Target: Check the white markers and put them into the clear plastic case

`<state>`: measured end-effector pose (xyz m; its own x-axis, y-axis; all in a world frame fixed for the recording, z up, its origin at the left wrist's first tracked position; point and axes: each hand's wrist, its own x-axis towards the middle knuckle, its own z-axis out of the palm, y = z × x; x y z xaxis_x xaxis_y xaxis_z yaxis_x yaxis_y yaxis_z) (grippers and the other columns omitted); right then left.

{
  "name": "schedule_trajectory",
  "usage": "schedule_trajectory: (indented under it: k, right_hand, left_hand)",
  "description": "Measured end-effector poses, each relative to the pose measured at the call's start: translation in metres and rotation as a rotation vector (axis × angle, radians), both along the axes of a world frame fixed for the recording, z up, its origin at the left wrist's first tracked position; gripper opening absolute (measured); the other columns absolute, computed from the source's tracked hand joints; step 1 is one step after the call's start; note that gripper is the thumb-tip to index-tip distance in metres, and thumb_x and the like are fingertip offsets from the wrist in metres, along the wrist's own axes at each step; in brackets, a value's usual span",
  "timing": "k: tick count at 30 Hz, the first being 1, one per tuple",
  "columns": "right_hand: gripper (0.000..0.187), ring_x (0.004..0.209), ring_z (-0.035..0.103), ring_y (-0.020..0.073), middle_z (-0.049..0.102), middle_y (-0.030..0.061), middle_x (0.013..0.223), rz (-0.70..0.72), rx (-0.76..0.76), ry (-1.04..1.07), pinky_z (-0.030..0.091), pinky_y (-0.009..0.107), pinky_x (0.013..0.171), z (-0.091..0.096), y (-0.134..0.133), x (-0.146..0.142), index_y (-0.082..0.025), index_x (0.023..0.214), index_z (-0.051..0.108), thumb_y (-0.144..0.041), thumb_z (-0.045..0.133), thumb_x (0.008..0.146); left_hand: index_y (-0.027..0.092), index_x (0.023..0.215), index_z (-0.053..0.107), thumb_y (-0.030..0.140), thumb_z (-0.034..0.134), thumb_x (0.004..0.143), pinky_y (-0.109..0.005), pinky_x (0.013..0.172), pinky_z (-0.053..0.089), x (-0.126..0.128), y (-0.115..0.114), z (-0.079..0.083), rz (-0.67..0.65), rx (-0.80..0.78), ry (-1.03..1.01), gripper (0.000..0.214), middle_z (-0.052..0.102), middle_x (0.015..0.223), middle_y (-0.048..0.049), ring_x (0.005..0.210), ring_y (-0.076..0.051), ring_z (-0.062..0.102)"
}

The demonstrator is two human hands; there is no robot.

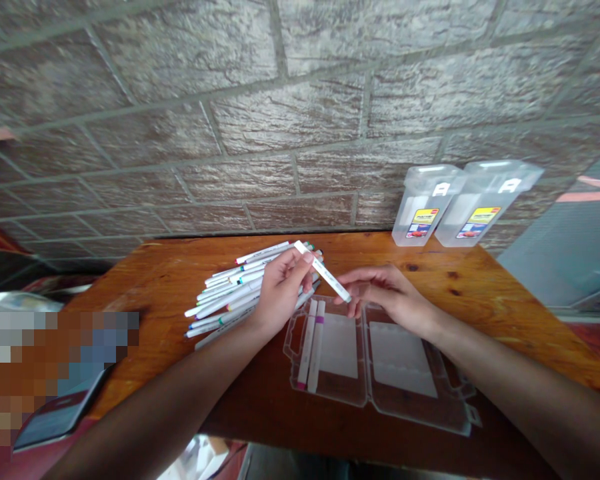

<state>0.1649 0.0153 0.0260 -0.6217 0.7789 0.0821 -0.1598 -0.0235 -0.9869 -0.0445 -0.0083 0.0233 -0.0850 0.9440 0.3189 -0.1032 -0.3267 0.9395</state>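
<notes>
My left hand (286, 277) pinches a white marker (329, 275) near its upper end, thumb on top. The marker slants down to the right, and the curled fingers of my right hand (380, 288) close around its lower end. Under my hands lies a clear plastic case (366, 373), opened flat on the table. Two white markers stand side by side in its left half, one with a purple band (320, 320) and one with a magenta end (301, 385). A loose pile of white markers (240, 293) with coloured ends spreads behind and left of my left hand.
Two upright translucent plastic boxes (420, 200) with yellow labels stand at the wooden table's (145, 287) back right, against the brick wall (300, 133). A phone-like device (63, 413), partly blurred out, is at the lower left. White items (197, 460) sit below the front edge.
</notes>
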Motion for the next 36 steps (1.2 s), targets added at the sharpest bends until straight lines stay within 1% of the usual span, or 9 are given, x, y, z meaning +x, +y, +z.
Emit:
schedule_trajectory:
  k: [5, 10, 14, 18, 20, 25, 30, 34, 36]
  right_hand:
    - [0.037, 0.059, 0.072, 0.0157, 0.083, 0.0097, 0.086, 0.014, 0.003, -0.018, 0.059, 0.029, 0.059, -0.001, 0.000, -0.001, -0.015, 0.106, 0.081, -0.040, 0.086, 0.079]
    - [0.036, 0.061, 0.070, 0.0123, 0.082, 0.0078, 0.088, 0.009, 0.036, -0.078, 0.056, 0.024, 0.058, -0.005, 0.000, -0.002, -0.016, 0.106, 0.082, -0.040, 0.086, 0.081]
    - [0.031, 0.067, 0.070, 0.0132, 0.082, 0.0061, 0.087, 0.032, 0.100, -0.105, 0.055, 0.023, 0.059, -0.007, 0.001, -0.003, -0.018, 0.104, 0.083, -0.040, 0.084, 0.083]
    - [0.026, 0.061, 0.066, 0.0117, 0.079, 0.0024, 0.077, 0.035, 0.192, -0.128, 0.052, 0.022, 0.057, -0.008, 0.000, -0.004, -0.019, 0.100, 0.083, -0.039, 0.083, 0.084]
    - [0.023, 0.061, 0.066, 0.0127, 0.078, 0.0017, 0.076, 0.015, 0.248, -0.146, 0.052, 0.024, 0.057, -0.009, -0.002, -0.004, -0.020, 0.098, 0.083, -0.039, 0.082, 0.085]
    - [0.021, 0.076, 0.073, 0.0188, 0.081, 0.0038, 0.092, -0.054, 0.445, -0.206, 0.058, 0.029, 0.069, -0.011, -0.007, -0.004, -0.022, 0.102, 0.081, -0.038, 0.074, 0.092]
    - [0.021, 0.083, 0.076, 0.0214, 0.082, 0.0050, 0.100, -0.129, 0.592, -0.260, 0.060, 0.031, 0.073, -0.010, -0.009, -0.002, -0.023, 0.109, 0.081, -0.036, 0.071, 0.095]
    - [0.021, 0.086, 0.077, 0.0223, 0.082, 0.0066, 0.105, -0.138, 0.680, -0.273, 0.060, 0.032, 0.077, -0.009, -0.009, -0.001, -0.023, 0.113, 0.080, -0.031, 0.070, 0.096]
    - [0.021, 0.087, 0.077, 0.0225, 0.082, 0.0066, 0.105, -0.119, 0.711, -0.268, 0.060, 0.033, 0.078, -0.007, -0.009, -0.001, -0.024, 0.113, 0.080, -0.029, 0.069, 0.096]
  left_hand:
    - [0.016, 0.086, 0.071, 0.047, 0.069, 0.092, -0.023, 0.052, 0.036, 0.001, -0.001, 0.001, -0.003, 0.009, 0.034, 0.032, 0.057, 0.060, 0.0026, 0.050, -0.008, 0.046]
    - [0.016, 0.093, 0.074, 0.051, 0.071, 0.091, -0.023, 0.050, 0.034, 0.003, -0.005, 0.003, -0.020, 0.018, 0.052, 0.034, 0.056, 0.058, 0.0026, 0.050, -0.009, 0.046]
    - [0.015, 0.098, 0.076, 0.050, 0.070, 0.092, -0.023, 0.050, 0.035, 0.003, -0.008, 0.004, -0.043, 0.024, 0.078, 0.036, 0.055, 0.057, 0.0025, 0.050, -0.010, 0.048]
    - [0.015, 0.106, 0.076, 0.046, 0.066, 0.096, -0.023, 0.052, 0.038, 0.005, -0.011, 0.002, -0.074, 0.045, 0.130, 0.034, 0.056, 0.059, 0.0021, 0.053, -0.010, 0.050]
    - [0.016, 0.108, 0.076, 0.045, 0.067, 0.095, -0.023, 0.054, 0.041, 0.006, -0.014, 0.000, -0.077, 0.072, 0.151, 0.032, 0.060, 0.064, 0.0002, 0.055, -0.011, 0.052]
    - [0.019, 0.114, 0.075, 0.037, 0.064, 0.098, -0.025, 0.060, 0.049, 0.005, -0.021, -0.003, -0.033, 0.198, 0.300, 0.026, 0.073, 0.089, -0.0072, 0.065, -0.013, 0.061]
    - [0.020, 0.103, 0.077, 0.024, 0.064, 0.097, -0.032, 0.080, 0.055, 0.004, -0.029, 0.006, 0.020, 0.412, 0.448, 0.015, 0.076, 0.097, -0.0099, 0.083, -0.019, 0.070]
    - [0.021, 0.112, 0.075, 0.015, 0.069, 0.092, -0.029, 0.070, 0.053, 0.006, -0.034, 0.010, 0.015, 0.577, 0.534, 0.022, 0.076, 0.098, -0.0091, 0.076, -0.016, 0.068]
    - [0.022, 0.115, 0.074, 0.013, 0.071, 0.090, -0.028, 0.070, 0.054, 0.005, -0.035, 0.010, 0.001, 0.627, 0.551, 0.027, 0.075, 0.100, -0.0086, 0.077, -0.016, 0.067]
